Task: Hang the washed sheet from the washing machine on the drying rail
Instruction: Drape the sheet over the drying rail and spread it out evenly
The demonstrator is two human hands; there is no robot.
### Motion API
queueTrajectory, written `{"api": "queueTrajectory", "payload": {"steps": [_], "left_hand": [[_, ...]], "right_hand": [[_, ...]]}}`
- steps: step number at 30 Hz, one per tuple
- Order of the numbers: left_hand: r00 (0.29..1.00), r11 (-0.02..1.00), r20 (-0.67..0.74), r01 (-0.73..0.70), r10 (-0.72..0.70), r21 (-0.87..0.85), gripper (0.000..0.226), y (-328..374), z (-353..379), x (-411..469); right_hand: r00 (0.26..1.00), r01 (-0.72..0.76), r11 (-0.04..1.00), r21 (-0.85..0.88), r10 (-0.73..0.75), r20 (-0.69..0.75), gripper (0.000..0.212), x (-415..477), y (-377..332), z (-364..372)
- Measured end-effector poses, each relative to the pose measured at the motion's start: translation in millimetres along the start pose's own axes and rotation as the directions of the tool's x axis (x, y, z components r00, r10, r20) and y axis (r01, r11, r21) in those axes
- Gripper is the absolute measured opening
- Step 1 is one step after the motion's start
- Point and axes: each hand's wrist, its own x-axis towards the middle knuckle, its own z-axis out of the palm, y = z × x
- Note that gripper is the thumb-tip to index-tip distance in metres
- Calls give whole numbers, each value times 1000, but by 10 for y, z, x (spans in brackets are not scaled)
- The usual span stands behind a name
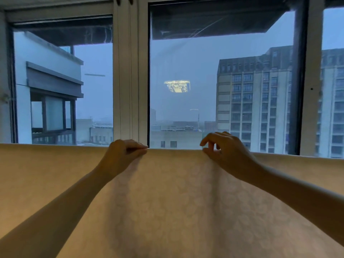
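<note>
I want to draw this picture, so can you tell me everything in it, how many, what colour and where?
sheet: one, cream with faint flowers, hanging across the bottom half.
window: three panes, white frame, behind the sheet.
tall building: one, grey, outside on the right.
white building: one, outside on the left.
lamp reflection: one, yellowish, in the middle pane.
left hand: one, pinches the sheet's top edge.
right hand: one, fingers curled on the sheet's top edge.
</note>
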Motion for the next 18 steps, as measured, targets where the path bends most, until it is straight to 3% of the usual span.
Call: {"api": "queueTrajectory", "payload": {"steps": [5,8,10,13,15,18], "left_hand": [[995,998,-83,60,-62,-23,18,15,79,-4],[990,996,-114,82,-77,32,9,28,110,34],[984,995,-168,76,-63,69,8,72,102,78],[956,998,-288,55,-48,17,9,172,10,118],[973,999,-231,-9,21,54,13,178,-79,90],[986,974,-23,-159,165,164,27,3,-136,-23]], "right_hand": [[988,-27,1000,-2,27,150,14,154,-56,108],[988,-80,995,63,71,138,10,228,-91,170],[990,-101,993,57,94,101,14,300,-104,175],[989,-84,988,128,99,-110,14,370,-133,128],[988,-5,994,107,21,-156,13,311,-146,113],[998,69,997,-20,-68,17,17,107,-138,153]]}}
